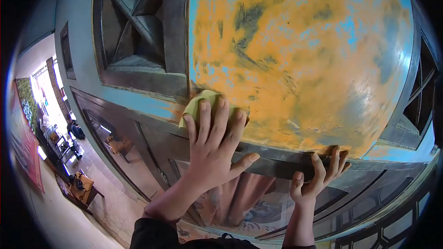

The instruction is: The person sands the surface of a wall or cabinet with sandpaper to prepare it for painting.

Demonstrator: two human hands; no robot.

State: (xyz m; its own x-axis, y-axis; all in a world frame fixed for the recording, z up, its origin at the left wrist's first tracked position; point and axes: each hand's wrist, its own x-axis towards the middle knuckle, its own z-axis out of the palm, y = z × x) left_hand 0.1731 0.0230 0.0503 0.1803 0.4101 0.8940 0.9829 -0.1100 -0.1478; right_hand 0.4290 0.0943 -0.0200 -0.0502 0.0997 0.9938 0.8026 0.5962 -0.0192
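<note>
My left hand lies with fingers spread over a yellow-green piece of sandpaper, pressing it to the lower left corner of a patchy orange wall panel. Blue paint and dark smudges show through the orange. Most of the sheet is hidden under my fingers; its left edge sticks out, bent. To the right, my right hand rests its parted, bent fingertips on the dark wooden ledge along the panel's bottom edge. It has nothing in it.
A dark carved vent frame is left of the panel, another at its right. Below the ledge are glazed door panes. Down on the left, a wooden chair with a dark object stands on the tiled floor.
</note>
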